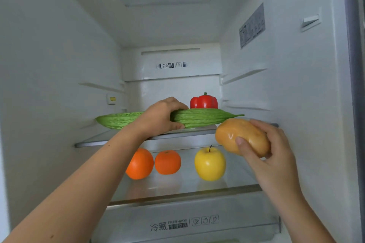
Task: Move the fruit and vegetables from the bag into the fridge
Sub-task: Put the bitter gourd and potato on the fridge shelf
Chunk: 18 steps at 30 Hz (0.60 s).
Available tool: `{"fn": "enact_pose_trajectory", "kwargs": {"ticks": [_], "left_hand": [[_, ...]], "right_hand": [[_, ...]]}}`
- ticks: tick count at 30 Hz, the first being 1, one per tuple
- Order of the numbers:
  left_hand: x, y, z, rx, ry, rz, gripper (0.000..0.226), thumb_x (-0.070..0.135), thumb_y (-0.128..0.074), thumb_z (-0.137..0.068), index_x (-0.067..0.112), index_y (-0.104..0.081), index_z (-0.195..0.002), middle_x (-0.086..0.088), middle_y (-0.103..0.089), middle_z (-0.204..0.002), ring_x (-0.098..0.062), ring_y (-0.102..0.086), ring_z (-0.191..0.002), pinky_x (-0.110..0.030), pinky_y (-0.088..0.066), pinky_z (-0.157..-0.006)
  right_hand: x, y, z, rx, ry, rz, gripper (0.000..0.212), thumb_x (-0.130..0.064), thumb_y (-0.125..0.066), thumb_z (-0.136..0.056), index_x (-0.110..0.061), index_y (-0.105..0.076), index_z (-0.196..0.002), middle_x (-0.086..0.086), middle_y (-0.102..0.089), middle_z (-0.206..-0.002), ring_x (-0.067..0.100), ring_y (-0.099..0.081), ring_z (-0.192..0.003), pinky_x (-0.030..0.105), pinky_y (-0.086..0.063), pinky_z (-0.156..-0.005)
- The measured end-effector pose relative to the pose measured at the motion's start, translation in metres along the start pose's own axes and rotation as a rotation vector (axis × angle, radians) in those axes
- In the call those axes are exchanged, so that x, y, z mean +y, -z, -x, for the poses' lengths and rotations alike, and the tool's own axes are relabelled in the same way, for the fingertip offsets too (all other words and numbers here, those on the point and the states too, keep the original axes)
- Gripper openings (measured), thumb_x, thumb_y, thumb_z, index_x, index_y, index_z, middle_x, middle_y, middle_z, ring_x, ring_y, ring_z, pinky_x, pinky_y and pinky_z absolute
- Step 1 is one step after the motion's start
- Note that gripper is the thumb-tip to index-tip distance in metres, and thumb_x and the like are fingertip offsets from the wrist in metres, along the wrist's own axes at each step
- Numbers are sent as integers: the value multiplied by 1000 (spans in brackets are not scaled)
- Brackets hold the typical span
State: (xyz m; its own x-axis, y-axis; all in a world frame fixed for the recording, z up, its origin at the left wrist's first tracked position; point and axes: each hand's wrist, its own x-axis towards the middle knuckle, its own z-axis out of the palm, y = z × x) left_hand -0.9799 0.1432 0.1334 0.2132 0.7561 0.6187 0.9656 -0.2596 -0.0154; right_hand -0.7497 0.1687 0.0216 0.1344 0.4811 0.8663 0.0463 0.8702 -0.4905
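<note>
Left grip (pixel 160 117) is curled around the bitter gourd (pixel 199 117), held along the upper shelf's (pixel 110 140) front edge. Right grip (pixel 276 152) clasps a potato (pixel 243 134) by that shelf's front right corner.

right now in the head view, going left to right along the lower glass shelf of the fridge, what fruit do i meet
left orange → middle orange → yellow apple
</note>
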Motion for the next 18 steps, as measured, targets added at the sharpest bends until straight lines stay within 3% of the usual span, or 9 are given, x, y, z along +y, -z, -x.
{"fn": "enact_pose_trajectory", "kwargs": {"ticks": [2, 7, 12, 15, 18], "left_hand": [[-2, -1, -1, -11, 13, 14, 54, 19, -75, -75, 15, -54, -125, -6, -52, -118, -20, -50, -105, -27, -39, -89], [-5, -2, -4, -35, 34, 7, 53, 20, -72, -78, 16, -52, -127, -5, -51, -120, -19, -49, -106, -23, -37, -86], [-9, -5, -11, -63, 62, -10, 54, 21, -71, -79, 15, -51, -128, -6, -51, -123, -21, -48, -109, -24, -37, -89], [-12, -7, -15, -78, 87, -17, 55, 22, -71, -79, 14, -50, -129, -6, -51, -123, -20, -48, -108, -24, -36, -89], [-15, -7, -19, -96, 128, -27, 55, 25, -71, -79, 16, -50, -129, -6, -52, -124, -21, -48, -110, -28, -38, -92]], "right_hand": [[0, -2, -2, 6, 15, -3, 39, -55, -57, -64, -46, -51, -102, -19, -51, -110, -2, -52, -102, 26, -45, -85], [-1, -7, -14, 28, 38, 2, 42, -54, -58, -66, -41, -51, -105, -14, -53, -107, -1, -52, -99, 23, -45, -85], [0, -10, -37, 15, 36, 52, 43, -35, -72, -73, -30, -54, -112, -4, -49, -109, -14, -47, -92, 1, -36, -79], [2, -12, -49, -6, 13, 99, 43, -21, -73, -76, -21, -56, -115, -3, -47, -111, -8, -43, -87, -6, -30, -74], [7, -13, -60, -36, -29, 140, 44, -23, -71, -77, -22, -55, -118, -3, -46, -114, -1, -43, -94, -6, -30, -73]]}}
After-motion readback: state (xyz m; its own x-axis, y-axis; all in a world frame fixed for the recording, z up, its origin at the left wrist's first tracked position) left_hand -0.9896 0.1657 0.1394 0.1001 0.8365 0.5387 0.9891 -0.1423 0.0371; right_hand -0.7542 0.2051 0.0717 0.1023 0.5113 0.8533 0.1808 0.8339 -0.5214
